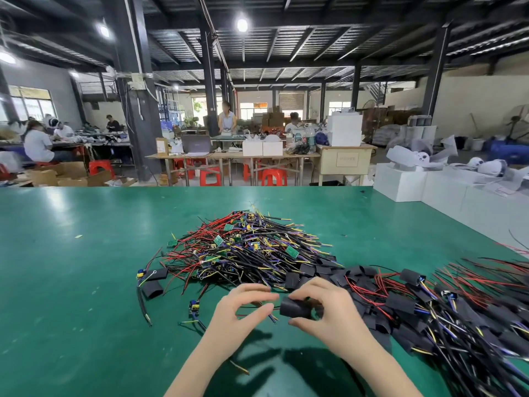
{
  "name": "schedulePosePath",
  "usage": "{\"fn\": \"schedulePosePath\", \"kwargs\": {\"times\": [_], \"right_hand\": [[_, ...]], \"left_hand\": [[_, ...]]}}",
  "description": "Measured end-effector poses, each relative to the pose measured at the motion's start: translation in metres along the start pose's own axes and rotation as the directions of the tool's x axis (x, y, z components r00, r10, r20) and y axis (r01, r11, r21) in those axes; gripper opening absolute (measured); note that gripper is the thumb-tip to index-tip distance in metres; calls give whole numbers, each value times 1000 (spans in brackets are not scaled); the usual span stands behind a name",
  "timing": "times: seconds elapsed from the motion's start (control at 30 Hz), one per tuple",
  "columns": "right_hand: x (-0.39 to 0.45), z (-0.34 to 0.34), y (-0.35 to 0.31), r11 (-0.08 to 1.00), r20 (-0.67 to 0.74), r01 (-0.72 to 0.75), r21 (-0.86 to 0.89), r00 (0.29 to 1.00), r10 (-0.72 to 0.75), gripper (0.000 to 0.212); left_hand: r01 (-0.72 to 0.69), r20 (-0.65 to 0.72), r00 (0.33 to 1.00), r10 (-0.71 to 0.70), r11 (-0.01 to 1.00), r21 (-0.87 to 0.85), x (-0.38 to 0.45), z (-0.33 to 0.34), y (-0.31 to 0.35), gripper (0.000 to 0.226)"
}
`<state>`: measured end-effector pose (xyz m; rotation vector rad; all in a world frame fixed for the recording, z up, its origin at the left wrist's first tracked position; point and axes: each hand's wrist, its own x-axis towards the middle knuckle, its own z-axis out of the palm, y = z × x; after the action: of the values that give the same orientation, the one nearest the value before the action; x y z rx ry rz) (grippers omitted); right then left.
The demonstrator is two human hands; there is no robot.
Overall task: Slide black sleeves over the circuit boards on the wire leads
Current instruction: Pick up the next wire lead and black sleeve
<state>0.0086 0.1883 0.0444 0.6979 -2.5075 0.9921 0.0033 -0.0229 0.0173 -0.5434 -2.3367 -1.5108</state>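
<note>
- The right hand (329, 310), low and right of centre in the frame, grips a black sleeve (294, 308) between thumb below and curled fingers above; the sleeve's open end faces left.
- The left hand (243, 308), just left of it, has thumb and forefinger curled toward each other beside the sleeve's mouth. Thin leads (273, 315) run between its fingertips and the sleeve, but whether the fingers actually pinch them is too blurred to tell.
- No board shows at the sleeve's mouth; if one is inside, it is hidden.
- Both hands hover just above the green table (71, 282), near its front edge.
- Directly above the hands, mid-frame, lies a heap of unsleeved leads (252, 250): red, black, yellow and blue wires with small green boards (219, 240) among them.
- Loose black sleeves (307, 270) sit along the heap's lower right edge, just above the right hand.
- At lower right a second pile (446, 313) spreads toward the frame's corner, its wires wearing black sleeves.
- At centre left, apart from the heap, two more sleeves (153, 282) lie with a few stray leads.
- White boxes (400, 181) stand at the table's right, upper right of the piles.
- Beyond the table, in the upper half, people sit at other benches with red stools (273, 176).
</note>
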Motion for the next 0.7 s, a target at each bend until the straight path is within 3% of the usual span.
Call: {"fn": "schedulePosePath", "kwargs": {"times": [0.1, 0.17, 0.3, 0.4, 0.53, 0.6, 0.7], "right_hand": [[2, -30, -1, 988, -120, -9, -157, 993, -10, 35], [1, -56, 3, 960, -292, -90, -264, 956, 10, 36], [-7, -99, 19, 854, -662, -412, -317, 741, 112, 32], [-18, -115, 41, 717, -720, -652, -246, 618, 315, 26], [-28, -113, 63, 542, -658, -786, -296, 580, 481, 37], [-25, -106, 62, 591, -693, -749, -299, 597, 406, 41], [-14, -89, 50, 704, -683, -577, -415, 708, 178, 32]], "left_hand": [[-1, -131, 991, 5, 999, 32, 1, -4, -4, 26], [62, -239, 970, -49, 997, 44, 1, -6, -8, 26], [170, -391, 912, -126, 982, 80, 2, -7, -15, 33], [206, -451, 880, -147, 975, 86, 5, -9, -21, 32], [232, -501, 855, -131, 962, 145, 8, -9, -25, 29], [230, -525, 846, -91, 951, 206, 10, -10, -27, 30], [235, -535, 844, -34, 920, 313, 16, -13, -30, 35]]}}
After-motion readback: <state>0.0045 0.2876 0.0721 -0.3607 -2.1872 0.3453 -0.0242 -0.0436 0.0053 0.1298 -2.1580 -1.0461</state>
